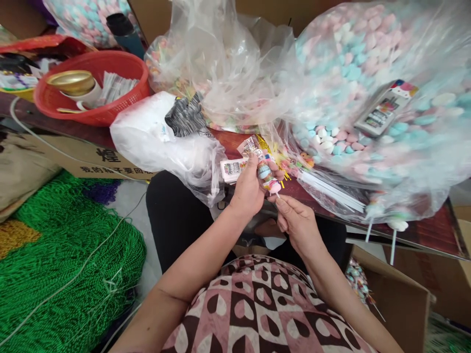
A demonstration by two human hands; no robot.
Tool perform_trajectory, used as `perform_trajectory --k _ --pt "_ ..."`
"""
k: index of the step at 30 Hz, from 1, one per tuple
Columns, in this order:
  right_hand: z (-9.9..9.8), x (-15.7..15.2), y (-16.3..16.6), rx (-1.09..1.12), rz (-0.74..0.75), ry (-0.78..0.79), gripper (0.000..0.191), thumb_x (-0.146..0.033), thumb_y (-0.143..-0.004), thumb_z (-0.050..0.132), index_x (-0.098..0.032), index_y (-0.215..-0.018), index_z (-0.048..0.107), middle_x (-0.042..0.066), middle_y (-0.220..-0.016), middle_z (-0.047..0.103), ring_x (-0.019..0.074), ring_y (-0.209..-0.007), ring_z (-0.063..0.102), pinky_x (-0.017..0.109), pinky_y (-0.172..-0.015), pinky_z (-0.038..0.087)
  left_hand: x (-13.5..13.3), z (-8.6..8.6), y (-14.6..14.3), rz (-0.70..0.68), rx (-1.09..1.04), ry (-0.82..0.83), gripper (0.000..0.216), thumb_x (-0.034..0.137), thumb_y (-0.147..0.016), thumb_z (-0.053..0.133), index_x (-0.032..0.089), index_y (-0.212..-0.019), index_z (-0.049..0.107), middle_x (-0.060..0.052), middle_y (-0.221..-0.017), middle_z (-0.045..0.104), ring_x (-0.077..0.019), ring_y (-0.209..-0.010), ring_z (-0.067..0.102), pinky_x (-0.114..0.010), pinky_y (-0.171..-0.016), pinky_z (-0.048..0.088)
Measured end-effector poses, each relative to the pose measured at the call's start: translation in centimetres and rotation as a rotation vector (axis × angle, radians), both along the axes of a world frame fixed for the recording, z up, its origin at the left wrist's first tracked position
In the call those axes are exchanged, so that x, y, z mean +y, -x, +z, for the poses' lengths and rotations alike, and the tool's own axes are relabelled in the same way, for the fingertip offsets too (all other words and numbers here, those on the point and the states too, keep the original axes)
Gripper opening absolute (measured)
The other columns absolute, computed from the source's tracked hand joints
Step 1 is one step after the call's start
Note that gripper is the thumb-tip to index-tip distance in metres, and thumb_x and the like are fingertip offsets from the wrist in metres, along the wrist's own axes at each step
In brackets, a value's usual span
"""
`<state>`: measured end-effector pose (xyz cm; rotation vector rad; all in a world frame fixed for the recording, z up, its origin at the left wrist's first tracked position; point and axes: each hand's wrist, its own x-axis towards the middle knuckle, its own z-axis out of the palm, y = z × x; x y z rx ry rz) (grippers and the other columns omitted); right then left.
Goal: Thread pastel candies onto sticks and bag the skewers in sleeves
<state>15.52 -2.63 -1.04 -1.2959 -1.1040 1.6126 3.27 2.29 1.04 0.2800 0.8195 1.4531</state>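
Over the table's near edge my left hand [252, 189] is closed around a candy skewer [264, 171] of coloured sweets in a clear printed wrapper. A pink sweet sits at its lower end, where a white stick comes out. My right hand [296, 215] pinches that stick between thumb and fingers. Just left of my left hand lies a stack of small printed cards [230, 169]. Yellow twist ties [284, 179] are partly hidden behind my fingers. White sticks [331, 190] lie in a bundle to the right.
Big clear bags of pastel sweets [327, 93] and other candies [235, 98] fill the back. A phone-like case [386, 108] rests on the right bag. A red basket [121, 105] stands left. Two candy sticks [393, 245] overhang the table edge above an open carton [393, 299]. Green cord [81, 250] lies heaped lower left.
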Motion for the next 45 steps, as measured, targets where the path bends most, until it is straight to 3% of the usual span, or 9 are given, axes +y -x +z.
perform_trajectory --k 4,7,10,13,20,23,32,41,45 --pt "0.2 0.7 -0.8 -0.061 -0.124 -0.131 0.038 -0.049 -0.083 0.067 -0.016 -0.100 0.073 -0.009 -0.041 0.040 0.0064 -0.038 0.033 0.020 -0.039 0.024 -0.3 -0.3 0.0 0.021 0.240 -0.085 0.030 0.045 -0.088 0.060 0.021 -0.106 0.056 -0.001 -0.089 0.065 -0.0109 -0.075 0.063 -0.023 -0.071 0.051" --pt "0.2 1.2 -1.2 -0.125 -0.175 -0.186 0.041 -0.051 -0.084 0.065 -0.016 -0.103 0.073 -0.009 -0.041 0.041 0.0074 -0.038 0.034 0.020 -0.039 0.025 -0.9 -0.7 -0.4 0.087 0.553 -0.197 0.020 0.035 -0.085 0.066 0.021 -0.096 0.056 0.001 -0.087 0.062 -0.0099 -0.079 0.059 -0.023 -0.077 0.047" --pt "0.1 1.3 -1.4 -0.155 -0.180 -0.216 0.041 -0.050 -0.085 0.064 -0.016 -0.107 0.073 -0.009 -0.042 0.042 0.0073 -0.038 0.034 0.020 -0.039 0.026 -1.3 -1.2 -0.9 0.060 0.784 -0.282 0.015 0.033 -0.085 0.064 0.020 -0.086 0.057 0.000 -0.082 0.060 -0.0105 -0.075 0.056 -0.023 -0.074 0.044" --pt "0.2 1.1 -1.4 -0.169 -0.166 -0.232 0.042 -0.049 -0.086 0.063 -0.017 -0.111 0.072 -0.009 -0.043 0.042 0.0073 -0.039 0.035 0.020 -0.040 0.027 -1.6 -1.5 -1.2 0.038 0.943 -0.294 0.013 0.031 -0.085 0.063 0.020 -0.090 0.059 -0.001 -0.084 0.062 -0.0117 -0.074 0.056 -0.024 -0.071 0.043" --pt "0.9 0.7 -1.2 -0.334 -0.183 -0.342 0.040 -0.044 -0.088 0.060 -0.017 -0.114 0.073 -0.007 -0.048 0.045 0.0092 -0.043 0.041 0.023 -0.045 0.037 -1.9 -1.2 -1.0 0.187 1.442 -0.487 0.006 0.021 -0.087 0.057 0.021 -0.092 0.059 -0.004 -0.089 0.063 -0.0166 -0.085 0.059 -0.030 -0.081 0.046" --pt "0.8 0.6 -1.1 -0.413 -0.166 -0.426 0.036 -0.041 -0.090 0.058 -0.017 -0.111 0.074 -0.006 -0.051 0.048 0.0100 -0.045 0.044 0.024 -0.050 0.042 -1.9 -1.2 -0.8 0.188 1.533 -0.550 0.010 0.022 -0.091 0.052 0.019 -0.094 0.061 -0.007 -0.091 0.064 -0.0181 -0.089 0.061 -0.031 -0.083 0.047" --pt "-0.4 0.7 -1.2 -0.570 -0.167 -0.590 0.036 -0.039 -0.093 0.052 -0.019 -0.115 0.073 -0.001 -0.059 0.060 0.0137 -0.050 0.053 0.028 -0.056 0.048 -1.6 -1.7 -0.5 0.198 1.699 -0.513 0.015 0.024 -0.091 0.052 0.019 -0.092 0.066 -0.006 -0.088 0.068 -0.0181 -0.084 0.063 -0.030 -0.080 0.046" --pt "-0.5 0.8 -1.4 -0.619 -0.133 -0.602 0.036 -0.038 -0.093 0.051 -0.018 -0.115 0.072 0.000 -0.063 0.066 0.0157 -0.052 0.058 0.029 -0.059 0.051 -1.3 -1.5 -0.6 0.271 1.895 -0.538 0.013 0.012 -0.084 0.052 0.019 -0.077 0.060 -0.003 -0.073 0.062 -0.0168 -0.073 0.057 -0.030 -0.070 0.042" --pt "-0.3 1.0 -1.6 -0.659 -0.113 -0.605 0.037 -0.040 -0.094 0.049 -0.020 -0.113 0.073 0.006 -0.078 0.073 0.0209 -0.067 0.067 0.033 -0.066 0.053 -2.0 -0.6 -0.7 0.267 2.024 -0.576 0.014 0.011 -0.082 0.051 0.020 -0.072 0.057 -0.003 -0.070 0.060 -0.0161 -0.065 0.055 -0.030 -0.062 0.038"
